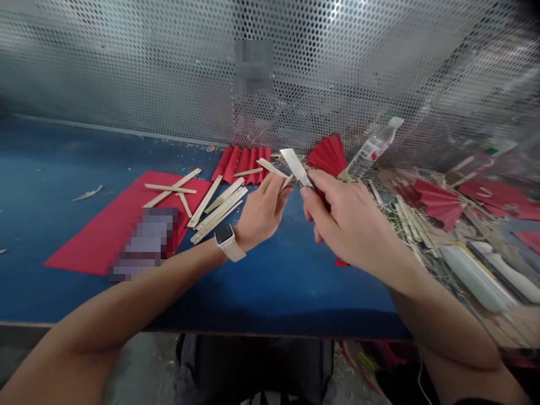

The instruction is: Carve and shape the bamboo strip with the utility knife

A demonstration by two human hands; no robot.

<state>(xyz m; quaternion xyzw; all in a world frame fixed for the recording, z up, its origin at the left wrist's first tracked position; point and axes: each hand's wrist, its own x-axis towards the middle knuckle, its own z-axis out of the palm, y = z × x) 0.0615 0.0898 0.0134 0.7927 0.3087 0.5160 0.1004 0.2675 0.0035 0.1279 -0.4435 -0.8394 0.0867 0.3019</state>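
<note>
My left hand (260, 212), with a watch (228, 241) on its wrist, is closed around a pale bamboo strip (270, 166) whose end sticks out beyond the fingers. Close to its right, my right hand (348, 219) grips a knife (294, 164) by its dark handle. The broad metal blade points up and away, beside the strip; whether they touch is unclear. Several split bamboo strips (220, 215) lie left of my left hand. Behind them is a pleated red paper (240, 164). More strips cross on a flat red sheet (99, 230).
A perforated metal wall (160, 84) closes off the back of the blue table (278, 292). On the right are a plastic bottle (371, 151), a folded red fan (329, 154), a bamboo pile (409, 222) and a white case (476, 278). A blurred rectangle (147, 242) covers part of the red sheet.
</note>
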